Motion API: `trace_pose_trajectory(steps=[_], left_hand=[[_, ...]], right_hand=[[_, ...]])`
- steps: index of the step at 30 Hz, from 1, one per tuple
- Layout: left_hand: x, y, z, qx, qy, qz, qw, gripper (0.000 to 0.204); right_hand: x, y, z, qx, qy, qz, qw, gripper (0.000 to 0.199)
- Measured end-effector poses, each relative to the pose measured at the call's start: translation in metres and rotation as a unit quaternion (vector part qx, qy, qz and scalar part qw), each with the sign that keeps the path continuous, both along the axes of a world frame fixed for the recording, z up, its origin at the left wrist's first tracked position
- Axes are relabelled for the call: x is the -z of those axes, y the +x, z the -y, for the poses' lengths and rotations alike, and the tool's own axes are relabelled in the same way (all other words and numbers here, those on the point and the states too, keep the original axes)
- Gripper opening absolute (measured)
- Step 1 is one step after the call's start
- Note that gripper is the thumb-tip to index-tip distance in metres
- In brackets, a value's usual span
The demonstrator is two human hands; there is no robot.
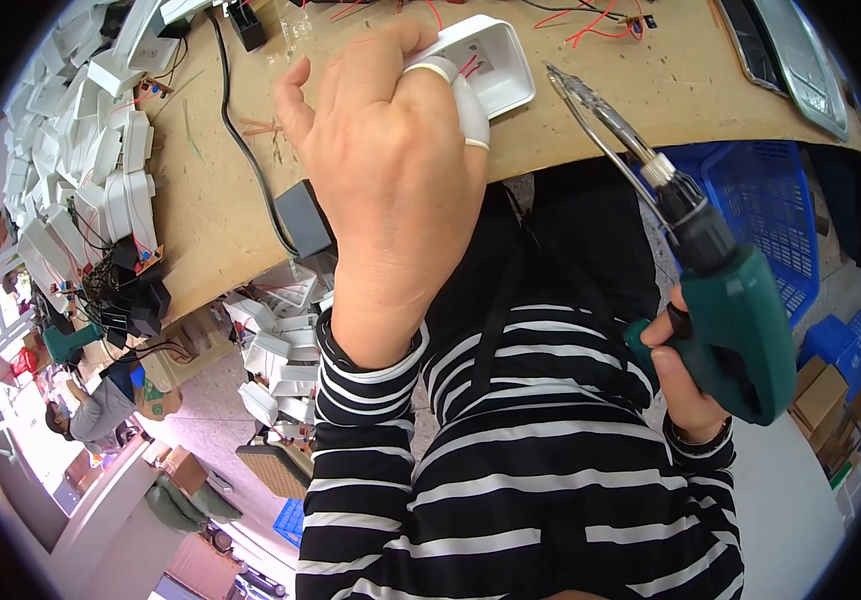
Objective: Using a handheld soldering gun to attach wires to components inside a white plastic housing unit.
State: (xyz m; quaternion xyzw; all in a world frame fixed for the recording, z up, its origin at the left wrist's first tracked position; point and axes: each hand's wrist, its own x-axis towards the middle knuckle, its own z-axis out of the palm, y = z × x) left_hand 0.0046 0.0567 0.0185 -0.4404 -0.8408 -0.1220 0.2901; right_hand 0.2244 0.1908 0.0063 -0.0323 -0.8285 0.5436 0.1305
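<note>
White housing (480,62) under left hand (390,170)

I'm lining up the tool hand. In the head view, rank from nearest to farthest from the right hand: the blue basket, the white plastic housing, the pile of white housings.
1. Blue basket: just above the right hand, under the bench edge on the right.
2. White plastic housing: top centre of the bench, under the left hand.
3. Pile of white housings: far left of the bench.

Wooden workbench (550,140), blue crates (760,210), pale floor (790,500)
</note>
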Motion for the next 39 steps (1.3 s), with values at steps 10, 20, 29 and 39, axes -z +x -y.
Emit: trace_pose_trajectory(steps=[10,20,29,39], left_hand=[[0.001,0.0,-0.005,-0.026,-0.013,-0.012,0.999,0.008],[-0.001,-0.004,-0.007,-0.04,-0.027,0.011,0.999,0.008],[0.013,-0.007,0.004,-0.008,0.13,0.19,0.973,0.008],[0.011,-0.018,0.014,0.054,0.145,0.272,0.95,0.011]], right_hand=[[0.006,-0.016,0.001,-0.013,-0.009,0.023,1.0,0.047],[0.009,-0.023,-0.003,-0.022,-0.025,0.041,0.999,0.046],[0.006,-0.024,-0.002,-0.006,-0.044,0.04,0.998,0.045],[0.01,-0.003,-0.003,-0.032,0.116,0.0,0.993,0.042]])
